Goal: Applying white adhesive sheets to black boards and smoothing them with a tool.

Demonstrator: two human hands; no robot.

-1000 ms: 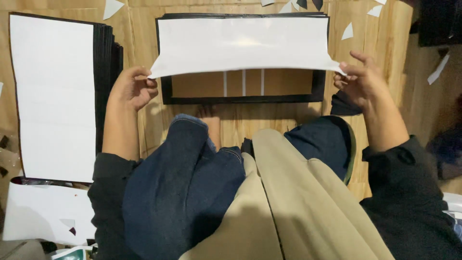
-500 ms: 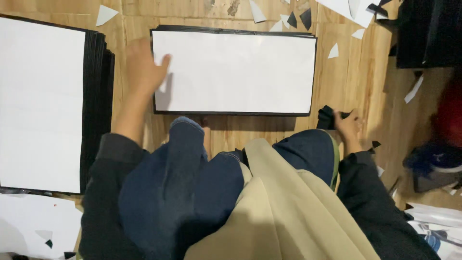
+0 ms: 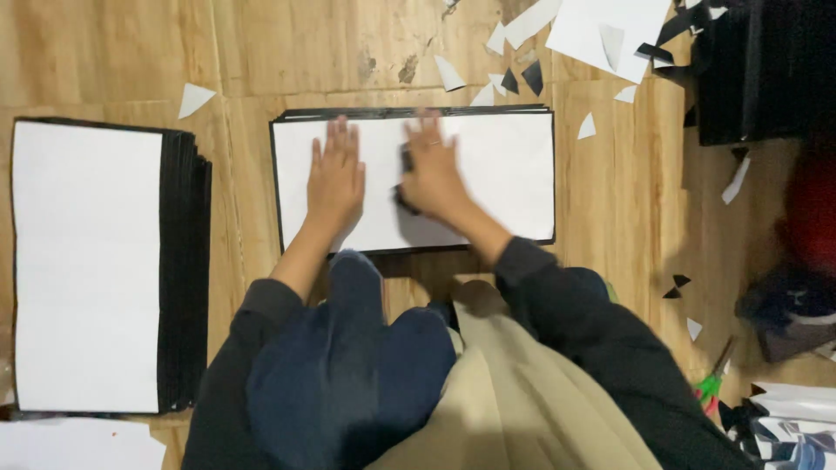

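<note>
The left hand [image 3: 335, 178] lies flat with its fingers spread wide on the white rectangular paper sheet [image 3: 505, 170], which tops a black-edged board on the wooden floor [image 3: 113, 52] just ahead of the person's knees. The right hand [image 3: 433, 174] presses the same sheet beside it, fingers closed over a small dark object [image 3: 406, 161] too blurred to identify. A tall stack of white-topped black boards [image 3: 87, 261] sits well apart on the left, with paper scraps [image 3: 193, 97] scattered about.

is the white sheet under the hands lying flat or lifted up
Flat. The white sheet lies spread on the black board, both hands pressing palm-down on it.
</note>
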